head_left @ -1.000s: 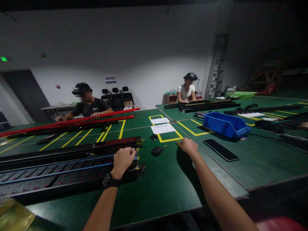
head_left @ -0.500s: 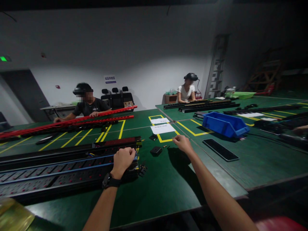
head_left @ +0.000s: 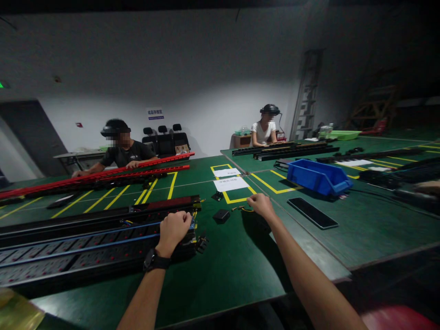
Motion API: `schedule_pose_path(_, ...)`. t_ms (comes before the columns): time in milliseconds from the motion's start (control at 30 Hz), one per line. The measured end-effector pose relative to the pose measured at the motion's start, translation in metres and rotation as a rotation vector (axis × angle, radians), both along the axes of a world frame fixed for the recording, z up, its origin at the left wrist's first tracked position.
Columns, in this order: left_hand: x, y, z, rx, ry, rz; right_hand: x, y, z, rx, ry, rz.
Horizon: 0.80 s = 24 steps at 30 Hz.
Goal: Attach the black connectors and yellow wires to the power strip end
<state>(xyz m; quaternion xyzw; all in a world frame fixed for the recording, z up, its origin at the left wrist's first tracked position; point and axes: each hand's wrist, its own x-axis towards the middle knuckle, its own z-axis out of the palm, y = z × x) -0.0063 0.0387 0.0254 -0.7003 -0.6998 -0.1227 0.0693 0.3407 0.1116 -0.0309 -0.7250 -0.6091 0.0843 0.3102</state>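
My left hand point(head_left: 174, 231) is closed at the right end of a long black rail assembly point(head_left: 85, 256) with blue strips and red dots. Whatever its fingers grip there is hidden. My right hand point(head_left: 261, 206) is closed just above the green table, to the right. A thin cable point(head_left: 244, 209) with a yellowish strand and a small brassy end runs to its curled fingers and appears pinched in them. Between my hands lies a flat black square part point(head_left: 221, 216), with a smaller black piece point(head_left: 217, 196) behind it. Black clip-like pieces point(head_left: 202, 244) stick out at the assembly's end.
A blue bin point(head_left: 318, 176) and a dark phone point(head_left: 312, 212) lie on the right. White paper sheets point(head_left: 231, 184) lie ahead on the yellow-taped table. Across it, one person point(head_left: 123, 151) handles red rails point(head_left: 103, 176); another person point(head_left: 264, 133) sits by black rails point(head_left: 292, 150).
The view has shifted slightly. More of the thin cable, with its yellowish strand, now shows beside my right hand. My left hand stays at the assembly's end.
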Motion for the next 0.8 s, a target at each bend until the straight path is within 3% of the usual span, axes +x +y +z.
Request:
schedule_pose_path(133,0.001,0.0,0.001,-0.021,-0.003,0.012,0.009,-0.002,0.002,-0.019,-0.085,-0.146)
schedule_pose_path(300,0.001,-0.001,0.001,-0.018,-0.007,0.008,0.008,-0.002,-0.01,-0.136,-0.259,-0.061)
schedule_pose_path(433,0.001,-0.001,0.001,-0.014,-0.01,0.0,0.008,0.0,-0.014,-0.12,-0.283,-0.048)
schedule_pose_path(700,0.001,-0.001,-0.003,-0.001,-0.016,-0.005,0.003,0.004,-0.006,-0.077,-0.358,0.037)
schedule_pose_path(800,0.001,-0.002,-0.002,0.0,-0.024,-0.001,-0.005,-0.001,0.004,0.009,-0.383,0.021)
